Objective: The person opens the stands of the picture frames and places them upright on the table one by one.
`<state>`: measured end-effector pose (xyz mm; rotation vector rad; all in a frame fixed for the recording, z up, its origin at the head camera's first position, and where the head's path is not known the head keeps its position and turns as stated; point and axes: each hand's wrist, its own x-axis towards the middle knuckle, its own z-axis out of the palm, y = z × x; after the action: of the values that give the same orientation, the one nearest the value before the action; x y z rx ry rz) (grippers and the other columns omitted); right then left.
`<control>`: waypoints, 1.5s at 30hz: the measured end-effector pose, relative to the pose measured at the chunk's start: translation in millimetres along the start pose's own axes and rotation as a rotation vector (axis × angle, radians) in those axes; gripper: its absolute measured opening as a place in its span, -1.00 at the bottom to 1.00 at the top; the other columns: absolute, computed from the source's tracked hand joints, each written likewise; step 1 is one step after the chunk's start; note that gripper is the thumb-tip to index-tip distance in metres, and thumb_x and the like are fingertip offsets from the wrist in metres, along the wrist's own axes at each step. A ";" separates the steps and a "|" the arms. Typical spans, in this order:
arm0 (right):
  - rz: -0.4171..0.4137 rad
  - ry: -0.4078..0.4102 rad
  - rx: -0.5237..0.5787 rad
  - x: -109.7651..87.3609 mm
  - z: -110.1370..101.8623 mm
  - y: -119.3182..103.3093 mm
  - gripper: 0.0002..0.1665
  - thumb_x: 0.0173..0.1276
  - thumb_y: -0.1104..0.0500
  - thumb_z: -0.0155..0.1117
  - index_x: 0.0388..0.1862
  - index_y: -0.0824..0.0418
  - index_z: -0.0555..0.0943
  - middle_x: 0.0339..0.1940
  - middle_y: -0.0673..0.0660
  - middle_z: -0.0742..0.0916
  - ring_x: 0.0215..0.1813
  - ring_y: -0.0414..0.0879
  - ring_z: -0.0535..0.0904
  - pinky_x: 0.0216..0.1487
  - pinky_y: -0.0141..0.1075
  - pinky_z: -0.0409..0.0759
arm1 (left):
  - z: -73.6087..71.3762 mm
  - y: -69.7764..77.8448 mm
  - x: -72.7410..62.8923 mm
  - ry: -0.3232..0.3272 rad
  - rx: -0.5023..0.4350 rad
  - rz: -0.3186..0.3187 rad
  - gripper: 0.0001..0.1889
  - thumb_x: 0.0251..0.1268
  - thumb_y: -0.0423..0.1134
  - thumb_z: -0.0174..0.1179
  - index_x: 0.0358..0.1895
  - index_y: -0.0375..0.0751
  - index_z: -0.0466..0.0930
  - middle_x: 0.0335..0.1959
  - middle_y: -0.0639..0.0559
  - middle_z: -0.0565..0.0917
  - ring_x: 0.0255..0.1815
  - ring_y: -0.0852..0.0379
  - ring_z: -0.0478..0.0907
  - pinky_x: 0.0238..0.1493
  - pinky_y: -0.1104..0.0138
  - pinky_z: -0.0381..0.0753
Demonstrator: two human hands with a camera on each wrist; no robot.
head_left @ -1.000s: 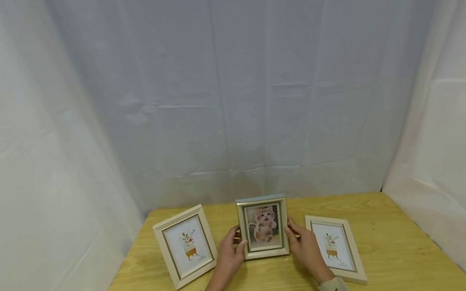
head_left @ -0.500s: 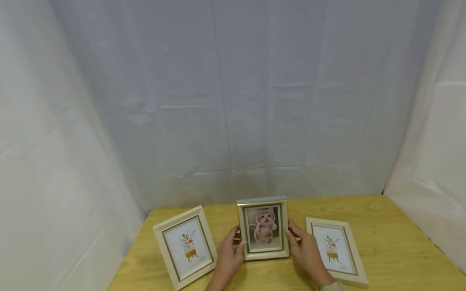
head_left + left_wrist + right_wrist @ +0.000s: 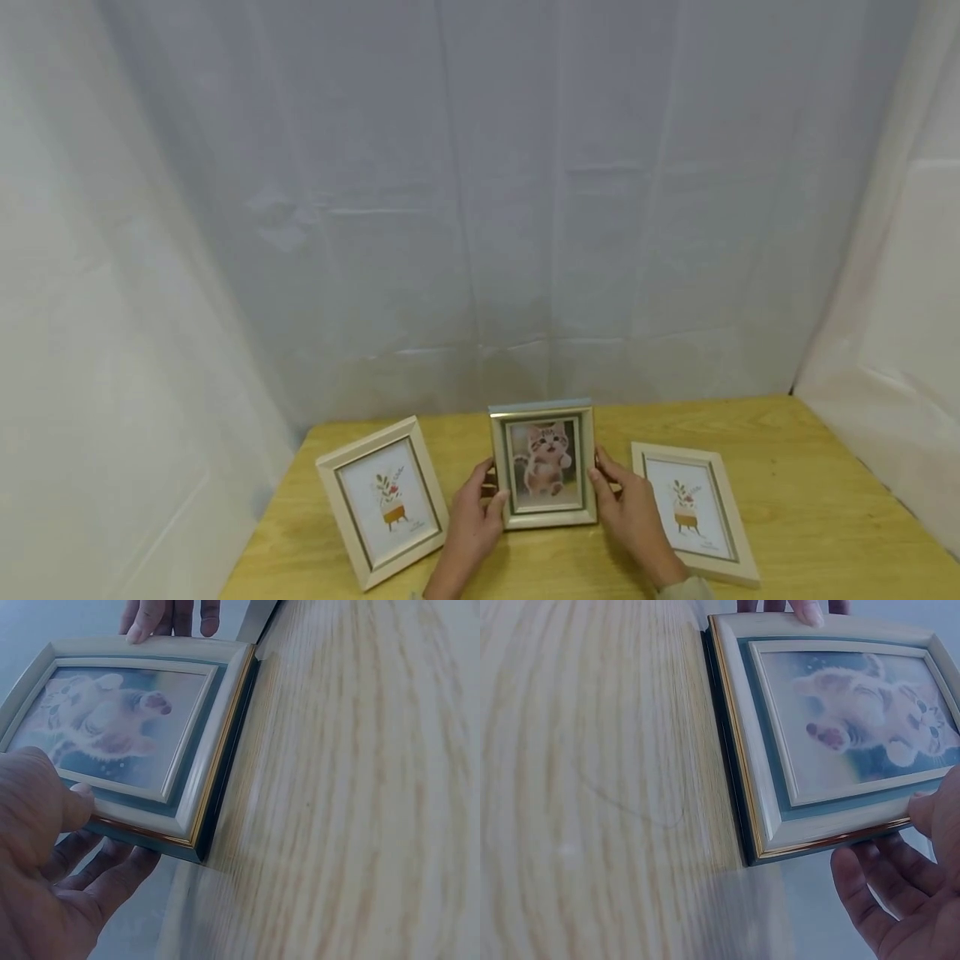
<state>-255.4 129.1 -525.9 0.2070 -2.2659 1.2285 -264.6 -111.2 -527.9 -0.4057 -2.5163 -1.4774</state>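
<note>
Three sides of pale, creased sheeting (image 3: pixel 480 208) rise around a yellowish wood-grain surface (image 3: pixel 810 500) set with framed pictures. On the person's left, a cream left frame (image 3: pixel 347 527) sits at a slant; on the other side, a similar right frame (image 3: pixel 731 517) also sits askew, its near left corner hidden behind the person's wrist. Between the two, well forward of the back sheeting, a smaller kitten frame (image 3: pixel 551 519) is held picture side toward the person. Its lower edge is at the surface or just above it; the views do not settle which. The left hand (image 3: pixel 474 521) grips the kitten frame by one side, thumb (image 3: pixel 79 806) on the front border and fingers (image 3: pixel 120 877) bent behind the edge. The right hand (image 3: pixel 633 517) mirrors that hold on the opposite side. Inside the outer frames, a left print (image 3: pixel 390 500) and a right print (image 3: pixel 685 508) show the same leafy plant in an orange-brown pot on legs. The kitten photo (image 3: pixel 546 462) shows a striped animal with pale fur. A light cuff (image 3: pixel 684 589) shows at the right wrist. Thinnest of all, a gold line (image 3: pixel 218 761) runs along the kitten frame's outer edge.
</note>
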 end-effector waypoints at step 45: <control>0.095 -0.098 0.024 4.8 -1.5 -6.9 -0.50 0.47 0.27 0.25 0.35 0.38 0.52 0.11 0.31 0.77 -0.02 0.07 0.77 -0.28 -0.48 0.69 | -0.7 -1.8 -2.2 0.015 -0.079 0.018 -0.50 0.45 -0.38 0.17 0.41 -0.33 0.35 0.04 -0.22 0.66 0.02 -0.06 0.67 -0.02 0.27 0.74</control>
<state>-256.2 127.0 -517.7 0.1730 -2.3699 1.3214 -263.1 -112.9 -529.7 -0.4263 -2.4423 -1.5712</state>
